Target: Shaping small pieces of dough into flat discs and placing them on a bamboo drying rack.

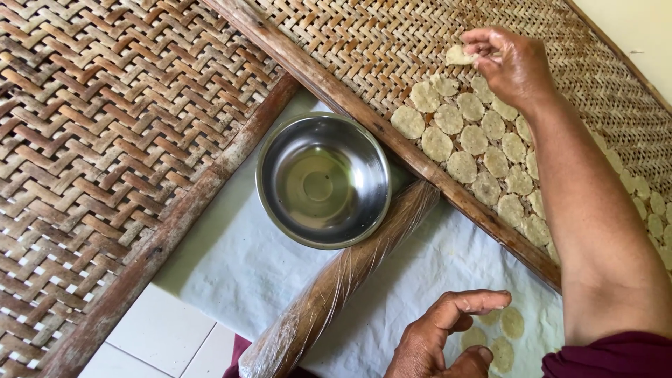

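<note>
My right hand [509,61] reaches out over a woven bamboo tray [364,42] and pinches a small pale dough disc [459,55] above the end of the rows. Several round flat discs [476,140] lie in tidy rows on that tray, running under my forearm. My left hand [441,336] rests low on a white cloth [238,266], fingers apart, touching a few more discs [505,332] lying there. It holds nothing.
A shiny steel bowl [323,180] with a little clear liquid sits on the cloth between two trays. A plastic-wrapped rolling pin [336,280] lies slanted beside it. A second woven tray [105,140] with a wooden frame fills the left. White floor tiles [161,343] show below.
</note>
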